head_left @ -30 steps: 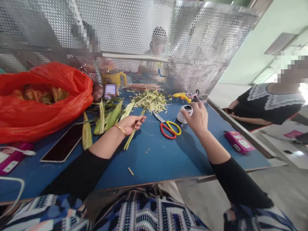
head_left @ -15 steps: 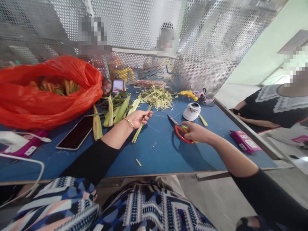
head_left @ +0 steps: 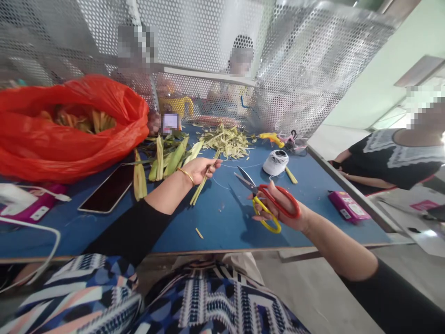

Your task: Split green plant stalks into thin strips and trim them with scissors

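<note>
Between the fingers of my left hand (head_left: 203, 170) is a small bundle of corn husk strips (head_left: 198, 192), its lower ends pointing toward me. White thread (head_left: 239, 166) runs from those fingertips to a thread spool (head_left: 276, 163) at the right. My right hand (head_left: 287, 208) grips scissors (head_left: 274, 206) with one red and one yellow handle loop. The blades are parted and point up and left, close to the thread but apart from it as far as I can see. Behind my left hand lie whole husks (head_left: 170, 160) and a heap of shredded husk (head_left: 225, 141).
On the blue table (head_left: 222, 222) are a red plastic bag (head_left: 114, 162) of husks, a phone (head_left: 107, 189), a yellow glue gun (head_left: 273, 138) and purple packs, one (head_left: 348, 205) at right. Perforated sheeting (head_left: 205, 37) stands behind. A person in black (head_left: 365, 155) sits at right.
My right hand has lifted the scissors off the table, turned them and parted the blades. My left hand stays in place with the husk strips.
</note>
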Action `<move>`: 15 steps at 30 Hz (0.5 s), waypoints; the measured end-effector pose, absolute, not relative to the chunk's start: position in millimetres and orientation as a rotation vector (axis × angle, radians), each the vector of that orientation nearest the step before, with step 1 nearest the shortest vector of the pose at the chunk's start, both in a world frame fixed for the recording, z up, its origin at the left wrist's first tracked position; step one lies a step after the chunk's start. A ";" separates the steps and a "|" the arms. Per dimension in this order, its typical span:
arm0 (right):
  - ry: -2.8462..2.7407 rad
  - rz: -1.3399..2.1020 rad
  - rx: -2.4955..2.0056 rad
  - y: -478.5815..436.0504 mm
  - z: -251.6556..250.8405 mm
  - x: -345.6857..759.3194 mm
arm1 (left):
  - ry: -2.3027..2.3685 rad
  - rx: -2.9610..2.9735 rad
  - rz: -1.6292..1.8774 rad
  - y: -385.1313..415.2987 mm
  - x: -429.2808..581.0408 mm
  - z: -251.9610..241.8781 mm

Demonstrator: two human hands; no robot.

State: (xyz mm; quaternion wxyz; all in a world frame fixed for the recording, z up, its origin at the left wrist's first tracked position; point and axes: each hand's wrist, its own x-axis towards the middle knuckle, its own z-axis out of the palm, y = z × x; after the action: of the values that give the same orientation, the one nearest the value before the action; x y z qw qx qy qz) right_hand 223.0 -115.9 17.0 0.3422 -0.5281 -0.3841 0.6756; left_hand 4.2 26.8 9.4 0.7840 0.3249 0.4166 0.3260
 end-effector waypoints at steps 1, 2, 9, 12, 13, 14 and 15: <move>-0.987 1.763 -1.384 -111.4 17.0 218.1 | 0.897 0.703 0.704 26.2 4.4 9.9; -0.978 1.763 -1.401 -106.5 17.2 213.7 | 0.894 0.704 0.704 25.6 4.6 10.3; -0.944 1.619 -1.550 -73.3 14.9 193.1 | 0.903 0.732 0.672 20.5 8.1 10.6; -1.052 1.476 -1.554 -67.4 9.1 194.7 | 0.907 0.753 0.678 19.2 8.3 11.0; -1.106 1.425 -1.571 -67.1 7.7 197.2 | 0.912 0.762 0.683 19.3 7.9 11.4; -1.166 1.371 -1.617 -67.7 6.8 200.5 | 0.920 0.772 0.690 19.7 7.3 11.8; -1.245 1.308 -1.692 -69.1 6.5 204.4 | 0.929 0.783 0.701 20.3 6.4 12.4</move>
State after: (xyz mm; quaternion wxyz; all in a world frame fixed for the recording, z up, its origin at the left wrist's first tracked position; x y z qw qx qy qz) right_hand 204.4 -69.1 6.5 0.3275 -0.6460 -0.4754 0.4993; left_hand 6.4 20.3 12.4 0.7641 0.3600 0.4272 0.3225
